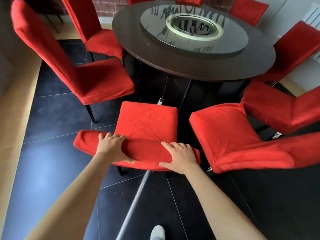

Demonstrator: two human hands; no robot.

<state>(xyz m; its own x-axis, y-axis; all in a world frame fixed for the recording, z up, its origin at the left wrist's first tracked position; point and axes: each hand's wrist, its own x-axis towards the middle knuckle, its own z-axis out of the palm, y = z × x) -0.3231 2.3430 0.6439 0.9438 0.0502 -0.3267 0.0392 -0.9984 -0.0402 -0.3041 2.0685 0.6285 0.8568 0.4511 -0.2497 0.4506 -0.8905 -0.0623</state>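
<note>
A red fabric-covered chair (pixel 147 122) stands right in front of me, its seat facing the round dark table (pixel 155 59). I look down on the top of its backrest (pixel 147 149). My left hand (pixel 110 148) grips the backrest's top edge left of centre, fingers curled over the far side and thumb on the near side. My right hand (pixel 180 156) grips the same edge right of centre, fingers over the top and thumb spread to the left.
Several more red chairs ring the table: one close on the left (pixel 83 78), one close on the right (pixel 233 141). A glass turntable (pixel 194 28) lies on the tabletop. The floor is dark tile (pixel 57 153). My foot in a white shoe (pixel 156 232) shows below.
</note>
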